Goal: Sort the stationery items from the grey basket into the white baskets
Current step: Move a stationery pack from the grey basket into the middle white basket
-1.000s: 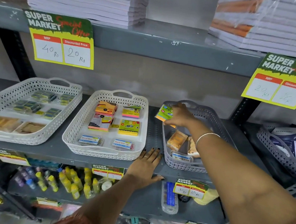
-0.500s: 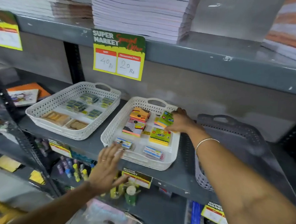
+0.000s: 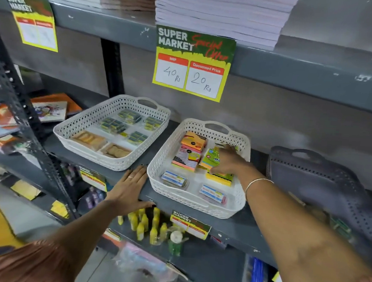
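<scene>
— Two white baskets sit side by side on the grey shelf (image 3: 236, 229); which one is the right hand in?

— The right hand (image 3: 228, 162) is down inside the nearer white basket (image 3: 195, 204), fingers curled over a green sticky-note pack (image 3: 210, 159) that lies among the other packs.

— Gripping it?

— Hard to say; the hand is blurred, so it may only be resting on the pack.

— And the left hand?

— The left hand (image 3: 131, 188) lies flat and spread on the shelf edge, holding nothing, just beside that basket's corner.

— The other basket?

— The far white basket (image 3: 75, 133) holds small dark eraser packs and tan ones. The grey basket (image 3: 323, 183) stands to the right, well apart from both hands, its contents hidden.
</scene>
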Motion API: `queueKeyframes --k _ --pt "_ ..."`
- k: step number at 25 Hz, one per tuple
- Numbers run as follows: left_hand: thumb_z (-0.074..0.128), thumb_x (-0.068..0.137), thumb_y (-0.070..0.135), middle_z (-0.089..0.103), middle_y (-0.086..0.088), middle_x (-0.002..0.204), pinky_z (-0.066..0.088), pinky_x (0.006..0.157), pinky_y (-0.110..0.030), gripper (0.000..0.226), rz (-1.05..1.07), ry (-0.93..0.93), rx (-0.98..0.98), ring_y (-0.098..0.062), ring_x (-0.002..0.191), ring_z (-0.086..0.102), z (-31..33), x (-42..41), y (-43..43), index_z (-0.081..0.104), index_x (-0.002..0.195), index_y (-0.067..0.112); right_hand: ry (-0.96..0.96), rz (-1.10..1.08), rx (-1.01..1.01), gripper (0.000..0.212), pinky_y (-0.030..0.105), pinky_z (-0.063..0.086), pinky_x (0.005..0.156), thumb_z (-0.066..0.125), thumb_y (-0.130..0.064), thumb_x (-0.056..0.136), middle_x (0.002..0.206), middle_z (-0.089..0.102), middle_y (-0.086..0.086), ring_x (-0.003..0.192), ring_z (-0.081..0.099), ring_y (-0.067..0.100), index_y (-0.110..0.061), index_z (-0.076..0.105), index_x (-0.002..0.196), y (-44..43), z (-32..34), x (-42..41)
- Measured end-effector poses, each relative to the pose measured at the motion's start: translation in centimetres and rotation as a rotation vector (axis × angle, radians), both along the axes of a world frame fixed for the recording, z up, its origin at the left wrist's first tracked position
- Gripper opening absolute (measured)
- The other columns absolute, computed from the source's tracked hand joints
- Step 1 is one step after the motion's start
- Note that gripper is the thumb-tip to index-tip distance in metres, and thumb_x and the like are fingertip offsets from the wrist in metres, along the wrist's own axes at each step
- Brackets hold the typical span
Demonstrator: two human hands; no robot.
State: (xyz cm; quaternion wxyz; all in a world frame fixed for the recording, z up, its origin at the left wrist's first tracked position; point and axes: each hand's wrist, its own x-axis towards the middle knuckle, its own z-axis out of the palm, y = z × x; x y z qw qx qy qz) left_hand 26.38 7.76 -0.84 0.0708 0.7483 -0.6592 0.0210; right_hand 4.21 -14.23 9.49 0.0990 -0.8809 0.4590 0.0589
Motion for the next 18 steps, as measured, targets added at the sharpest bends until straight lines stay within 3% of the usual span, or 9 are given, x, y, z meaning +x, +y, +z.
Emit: queueKeyframes --k 4,7,18 --pt "0.035 0.064 0.078 0.038 -0.015 0.145 0.023 0.111 -0.048 0.105 -0.01 -0.007 -0.025 -0.029 0.135 0.032 -0.4 0.2 -0.3 0.03 0.14 0.006 0.101 0.003 0.045 0.084 0.04 0.041 0.106 0.078 -0.039 0.071 0.145 0.031 0.018 0.137 0.031 0.031 -0.007 0.04 0.138 -0.7 -1.2 -0.4" --pt "0.036 0.066 0.077 0.045 -0.016 0.14 0.029 0.108 -0.05 0.102 -0.017 -0.025 -0.023 -0.03 0.131 0.038 -0.5 0.2 -0.3 0.035 0.137 0.004 0.148 0.0 0.06 0.09 0.044 0.039 0.108 0.078 -0.037 0.071 0.148 0.027 0.017 0.14 0.026 0.032 -0.008 0.033 0.143 -1.0 -2.0 -1.0" --pt "0.032 0.066 0.077 0.032 -0.012 0.149 0.016 0.114 -0.045 0.103 -0.02 -0.007 -0.047 -0.026 0.139 0.024 -0.1 0.0 0.0 0.025 0.142 0.009 0.186 0.0 0.086 0.098 0.045 0.036 0.111 0.078 -0.033 0.073 0.151 0.026 0.012 0.141 0.026 0.029 -0.008 0.022 0.149 -1.2 -3.0 -1.3"
